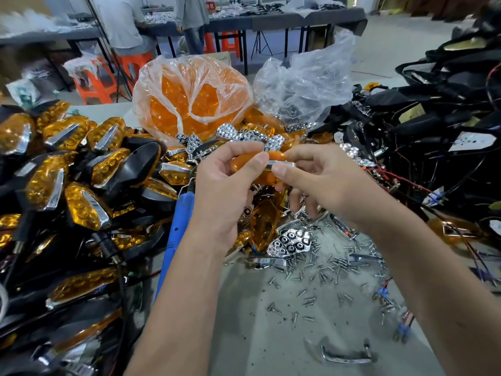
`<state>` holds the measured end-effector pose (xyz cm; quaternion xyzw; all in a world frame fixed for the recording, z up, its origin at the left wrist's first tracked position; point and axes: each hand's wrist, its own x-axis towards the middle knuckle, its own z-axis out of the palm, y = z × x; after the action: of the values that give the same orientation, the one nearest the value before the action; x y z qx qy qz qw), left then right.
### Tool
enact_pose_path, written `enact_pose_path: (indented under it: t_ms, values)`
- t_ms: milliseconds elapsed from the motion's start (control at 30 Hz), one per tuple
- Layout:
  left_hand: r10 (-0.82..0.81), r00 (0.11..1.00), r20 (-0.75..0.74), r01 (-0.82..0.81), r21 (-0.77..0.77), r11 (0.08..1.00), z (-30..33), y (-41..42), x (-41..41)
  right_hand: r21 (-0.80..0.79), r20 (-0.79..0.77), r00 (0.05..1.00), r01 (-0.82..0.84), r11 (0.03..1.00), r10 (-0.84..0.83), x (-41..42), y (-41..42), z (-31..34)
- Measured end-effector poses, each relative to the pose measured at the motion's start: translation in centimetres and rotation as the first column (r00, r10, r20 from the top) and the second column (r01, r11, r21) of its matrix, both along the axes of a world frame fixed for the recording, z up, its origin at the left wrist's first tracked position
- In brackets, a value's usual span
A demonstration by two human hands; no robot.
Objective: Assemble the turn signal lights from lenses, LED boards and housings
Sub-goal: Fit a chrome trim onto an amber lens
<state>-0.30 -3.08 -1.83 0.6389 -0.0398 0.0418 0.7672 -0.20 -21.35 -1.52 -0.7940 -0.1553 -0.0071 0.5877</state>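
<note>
Both my hands meet above the middle of the table around one amber lens (244, 165). My left hand (227, 185) grips its left end, thumb on top. My right hand (314, 180) pinches a chrome trim strip (280, 163) lying along the lens's top. Below the hands lie a loose amber lens (264, 223) and a chrome reflector (291, 241). A heap of assembled amber-and-black turn signals (81, 185) fills the left side.
A plastic bag of amber lenses (189, 101) and a clear bag of chrome parts (303, 88) stand behind. Black housings with wires (433, 126) are piled at right. Several screws (320, 270) are scattered on the grey table (271, 335). A blue screwdriver (177, 226) lies by my left forearm. A chrome strip (345, 358) sits near the front.
</note>
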Motion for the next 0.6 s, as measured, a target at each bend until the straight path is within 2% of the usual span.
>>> enact_pose_path:
  t_ms: [167, 333, 467, 600]
  values:
    - [-0.081, 0.99, 0.114, 0.085, -0.023, 0.996, -0.02, 0.32, 0.06, 0.206, -0.072, 0.994, -0.063, 0.977, 0.079, -0.27, 0.01, 0.4]
    - [-0.11, 0.986, 0.125, 0.12, -0.083, 0.989, 0.21, 0.51, -0.15, 0.278, -0.086, 0.991, -0.075, 0.958, 0.103, -0.47, 0.29, 0.6]
    - [-0.095, 0.985, 0.145, 0.107, -0.074, 0.991, 0.32, 0.6, -0.08, 0.327, -0.108, 0.988, -0.071, 0.942, 0.112, -0.57, 0.58, 0.77]
    - [-0.106, 0.978, 0.178, 0.122, -0.087, 0.989, 0.14, 0.28, 0.02, 0.369, -0.067, 0.994, -0.058, 0.928, 0.088, -0.68, 0.85, 0.79]
